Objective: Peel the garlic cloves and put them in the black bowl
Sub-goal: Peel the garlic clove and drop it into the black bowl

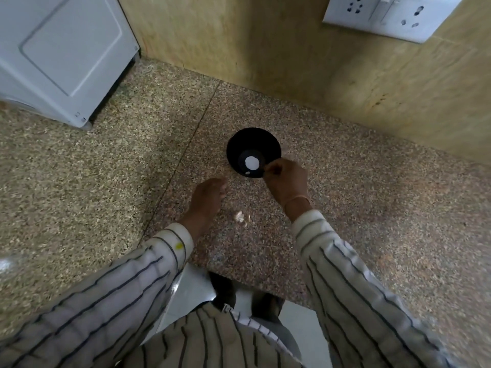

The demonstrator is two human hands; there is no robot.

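Note:
The black bowl (253,144) stands on the speckled stone counter (345,208), near the wall. A round white patch and a smaller pale spot (247,173) show on its bottom; I cannot tell whether either is a clove. My right hand (285,181) is at the bowl's near right rim, its fingers curled with the tips drawn together over the edge, and whatever they hold is hidden. My left hand (208,196) hovers low over the counter left of the bowl, fingers loosely bent and holding nothing I can see. A scrap of garlic skin (240,217) lies between my wrists.
A white appliance (61,57) stands on the counter at the far left. A tiled wall with a socket plate (385,14) runs behind the bowl. The counter's front edge (252,285) is just before my body, with the floor below.

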